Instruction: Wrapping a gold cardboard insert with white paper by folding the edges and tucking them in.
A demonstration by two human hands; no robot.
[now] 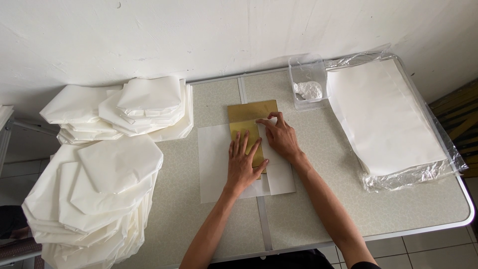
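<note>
My left hand [244,162] flat on gold board [251,122], long axis 12–6; right fingers [271,122] pinch white sheet [214,164] edge at 1 o'clock.

One view only, from a camera on the person's head, looking steeply down and forward over the worktop [318,209] toward the white wall [199,35] behind it. It sits close: both forearms enter from the bottom edge, and the worktop fills most of the picture.
</note>
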